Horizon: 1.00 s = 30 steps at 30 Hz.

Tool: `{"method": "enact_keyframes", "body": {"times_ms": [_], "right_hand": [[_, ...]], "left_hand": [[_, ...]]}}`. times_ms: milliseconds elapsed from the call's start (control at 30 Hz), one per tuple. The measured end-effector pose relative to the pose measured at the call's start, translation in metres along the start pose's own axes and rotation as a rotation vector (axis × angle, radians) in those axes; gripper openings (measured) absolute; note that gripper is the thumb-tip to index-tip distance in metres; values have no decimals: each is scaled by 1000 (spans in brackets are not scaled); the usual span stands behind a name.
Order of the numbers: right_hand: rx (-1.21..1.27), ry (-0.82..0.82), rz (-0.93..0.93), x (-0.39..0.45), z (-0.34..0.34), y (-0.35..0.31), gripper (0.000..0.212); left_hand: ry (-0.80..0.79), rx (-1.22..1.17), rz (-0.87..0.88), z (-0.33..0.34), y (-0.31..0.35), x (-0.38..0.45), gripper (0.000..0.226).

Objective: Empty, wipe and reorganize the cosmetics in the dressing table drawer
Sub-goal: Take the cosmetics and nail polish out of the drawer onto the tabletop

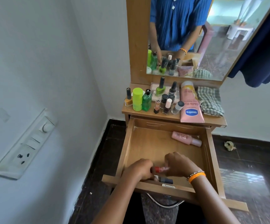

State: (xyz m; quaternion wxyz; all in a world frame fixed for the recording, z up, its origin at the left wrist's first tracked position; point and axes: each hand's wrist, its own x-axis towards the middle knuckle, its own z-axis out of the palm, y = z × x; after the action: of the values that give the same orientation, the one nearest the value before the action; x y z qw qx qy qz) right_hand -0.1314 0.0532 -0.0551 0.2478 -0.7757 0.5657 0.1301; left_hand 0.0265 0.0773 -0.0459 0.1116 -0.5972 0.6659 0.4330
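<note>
While both hands work at the front of the pulled-out wooden drawer [166, 152], the left hand [141, 169] and right hand [179, 164] each have fingers closed on an end of a small red tube [161, 169]. Dark-capped item [166, 180] lies beneath, against the front wall. Pink bottle [186, 138] lies on its side at the back right corner. Wooden table [215, 121] above carries nail-polish bottles [165, 101], lime-green cylinder [137, 99], green clear bottle [146, 101], pink Vaseline tube [191, 105], checked folded cloth [210, 101]. Mirror [212, 46] behind; white wall switch panel [24, 144] left; dark polished floor [247, 159].
</note>
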Motion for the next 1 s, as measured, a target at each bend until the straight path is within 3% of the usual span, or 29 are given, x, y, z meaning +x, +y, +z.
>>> {"method": "enact_keyframes", "body": {"times_ms": [133,267,433,633,800,1000], "right_hand": [[188,152,-25,-10,-23,8,20],[240,312,-211,-23,-61,-8,9],[378,581,-400,-29,-122,-44,13],[301,916,-352,-6,-196,-58,18],[217,865,-221,23,-225,-55,15],[103,712,-206,51,-222,-55,23]], "left_hand": [[-6,76,46,-1,6,-1,23],[24,111,114,-9,-2,-3,28],[219,-319,175,-40,-23,-21,17],[492,-760,324,-86,-24,-55,22],[668,-1031,383,-91,-17,-59,23],[668,-1202,442,-88,-9,-52,23]]}}
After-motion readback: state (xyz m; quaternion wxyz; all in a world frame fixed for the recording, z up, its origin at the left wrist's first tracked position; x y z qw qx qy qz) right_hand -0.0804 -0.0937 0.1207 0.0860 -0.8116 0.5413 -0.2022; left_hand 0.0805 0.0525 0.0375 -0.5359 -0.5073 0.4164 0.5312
